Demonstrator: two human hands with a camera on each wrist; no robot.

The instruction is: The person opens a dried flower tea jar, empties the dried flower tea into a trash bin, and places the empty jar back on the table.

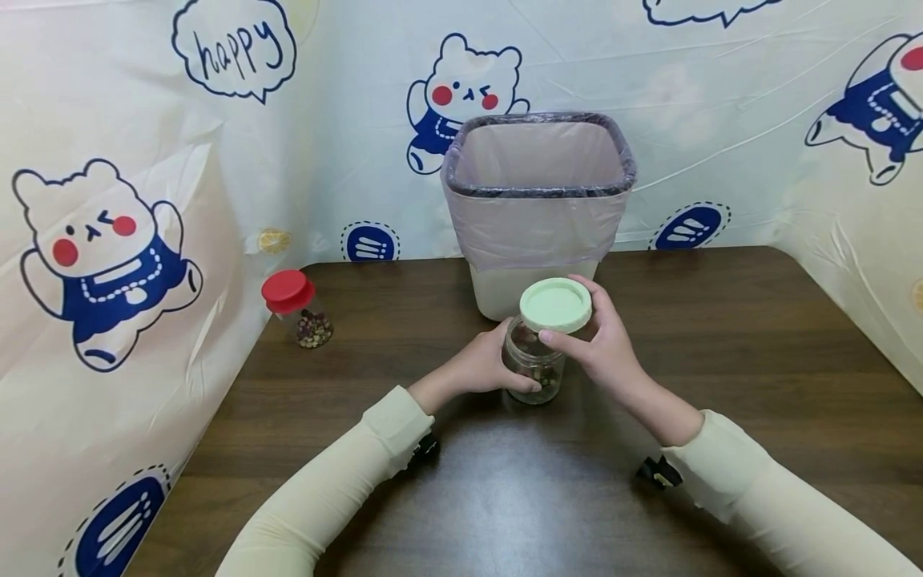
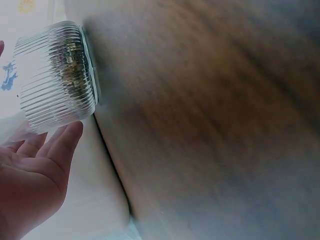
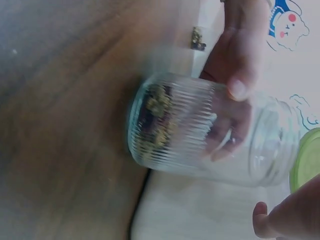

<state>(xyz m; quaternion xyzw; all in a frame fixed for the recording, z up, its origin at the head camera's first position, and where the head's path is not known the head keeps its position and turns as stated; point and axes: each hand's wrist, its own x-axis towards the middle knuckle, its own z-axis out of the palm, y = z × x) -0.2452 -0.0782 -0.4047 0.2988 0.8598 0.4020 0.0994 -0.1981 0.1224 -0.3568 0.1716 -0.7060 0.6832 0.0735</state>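
Observation:
A clear glass jar with ribbed sides stands on the table in front of the bin. Small dried pieces, brownish and yellowish, lie in its bottom. My left hand grips the jar from the left, thumb across the front; the right wrist view shows its fingers through the glass. My right hand holds a pale green round lid by its edge, thumb at the near side. The lid is just above the jar's mouth, overlapping it in the head view.
Behind the jar stands a bin lined with a pale purple bag. To the left, near the table's edge, is a red-lidded jar with similar dried pieces. A cartoon-printed sheet hangs around the dark wooden table.

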